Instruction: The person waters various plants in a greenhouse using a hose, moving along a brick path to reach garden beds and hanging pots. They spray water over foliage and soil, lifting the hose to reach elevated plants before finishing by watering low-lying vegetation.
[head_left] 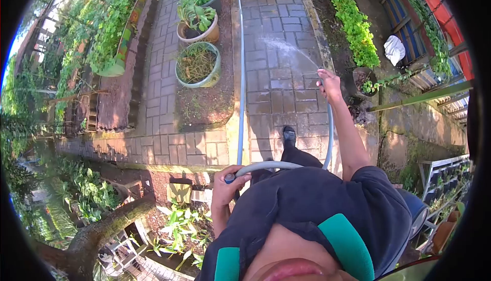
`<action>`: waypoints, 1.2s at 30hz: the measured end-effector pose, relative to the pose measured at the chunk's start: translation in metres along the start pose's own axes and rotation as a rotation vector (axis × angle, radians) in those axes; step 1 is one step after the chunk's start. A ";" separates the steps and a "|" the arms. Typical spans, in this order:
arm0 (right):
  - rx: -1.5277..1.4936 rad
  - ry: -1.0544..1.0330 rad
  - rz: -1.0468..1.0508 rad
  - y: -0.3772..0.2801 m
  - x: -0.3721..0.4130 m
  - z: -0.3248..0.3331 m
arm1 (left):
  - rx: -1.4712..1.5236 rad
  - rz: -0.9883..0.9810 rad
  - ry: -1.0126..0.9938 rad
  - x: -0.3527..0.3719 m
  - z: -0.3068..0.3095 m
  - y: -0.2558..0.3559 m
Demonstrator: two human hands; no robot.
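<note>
My right hand [330, 85] is stretched forward over the brick path, its fingers closed round the end of a garden hose [329, 137]. A fan of water [284, 46] sprays from that end, forward and to the left, onto wet paving. Close to my waist on the left, my left hand [224, 187] grips a bend of the grey hose. From there the hose curves in front of my body and rises to my right hand. Another length of it, blue-grey, runs straight up the path past the potted plants.
Several potted plants [198, 65] line the left of the brick path [276, 84]. Green plants [352, 17] border its right, with a white sack [394, 49] beyond. A green pole [424, 95] crosses at right. A tree trunk [105, 228] leans at lower left.
</note>
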State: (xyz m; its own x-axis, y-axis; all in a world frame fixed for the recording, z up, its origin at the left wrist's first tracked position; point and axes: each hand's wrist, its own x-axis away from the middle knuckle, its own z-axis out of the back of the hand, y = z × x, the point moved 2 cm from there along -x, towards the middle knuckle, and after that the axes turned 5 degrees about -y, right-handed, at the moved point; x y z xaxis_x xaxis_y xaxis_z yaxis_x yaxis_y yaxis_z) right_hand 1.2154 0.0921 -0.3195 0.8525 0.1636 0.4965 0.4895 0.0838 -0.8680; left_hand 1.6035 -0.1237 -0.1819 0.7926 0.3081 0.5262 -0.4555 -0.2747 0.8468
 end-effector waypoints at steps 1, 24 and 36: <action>0.005 0.032 0.016 0.007 0.007 -0.009 | 0.011 0.029 0.041 0.018 0.010 -0.013; 0.105 0.099 0.164 0.088 0.162 0.013 | -0.072 -0.121 -0.043 0.180 -0.022 -0.100; 0.088 0.124 0.155 0.155 0.225 0.098 | -0.058 -0.174 0.379 0.361 -0.132 -0.209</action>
State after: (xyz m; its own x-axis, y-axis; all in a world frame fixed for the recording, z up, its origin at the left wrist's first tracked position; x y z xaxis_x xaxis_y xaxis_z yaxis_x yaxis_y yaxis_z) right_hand 1.4652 0.2381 -0.3430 0.9350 0.0596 0.3496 0.3374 0.1536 -0.9287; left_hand 1.9312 0.1654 -0.1589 0.6592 0.6620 0.3567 -0.3584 -0.1405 0.9229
